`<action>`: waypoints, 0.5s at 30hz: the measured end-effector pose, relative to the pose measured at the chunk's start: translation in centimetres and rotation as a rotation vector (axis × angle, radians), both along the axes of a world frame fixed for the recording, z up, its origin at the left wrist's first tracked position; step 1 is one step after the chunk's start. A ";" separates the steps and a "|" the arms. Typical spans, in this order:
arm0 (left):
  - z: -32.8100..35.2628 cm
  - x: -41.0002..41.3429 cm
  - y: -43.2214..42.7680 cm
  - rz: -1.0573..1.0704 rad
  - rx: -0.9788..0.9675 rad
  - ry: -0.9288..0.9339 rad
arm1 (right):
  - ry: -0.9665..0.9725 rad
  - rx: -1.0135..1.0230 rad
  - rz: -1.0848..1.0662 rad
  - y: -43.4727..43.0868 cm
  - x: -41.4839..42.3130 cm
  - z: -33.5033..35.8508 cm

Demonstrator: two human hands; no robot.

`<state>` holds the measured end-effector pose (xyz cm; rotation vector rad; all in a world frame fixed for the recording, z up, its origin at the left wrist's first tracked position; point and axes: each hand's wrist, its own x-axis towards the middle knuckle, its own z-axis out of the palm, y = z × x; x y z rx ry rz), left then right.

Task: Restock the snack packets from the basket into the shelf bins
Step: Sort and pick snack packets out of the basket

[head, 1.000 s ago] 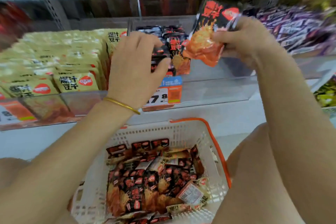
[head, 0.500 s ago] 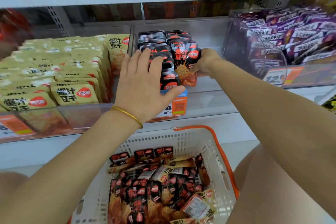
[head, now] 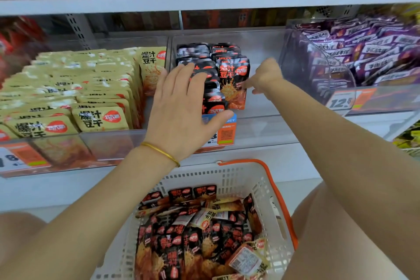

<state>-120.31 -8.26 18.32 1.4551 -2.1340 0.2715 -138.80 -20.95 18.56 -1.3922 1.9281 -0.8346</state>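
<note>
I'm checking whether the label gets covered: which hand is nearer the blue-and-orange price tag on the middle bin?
Left. The left hand lies flat on the black packets, thumb just above the price tag; the right hand is higher and further right.

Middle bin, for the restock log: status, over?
Left hand open, flat against the black packet row. Right hand at edge of front packet, grip unclear. Basket holds many more. Nothing in the way.

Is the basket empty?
No, the basket holds a pile of black and orange packets.
</note>
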 end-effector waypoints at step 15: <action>-21.1 8.3 6.5 -0.144 0.479 -0.229 | 0.017 0.524 0.711 15.6 5.5 -14.0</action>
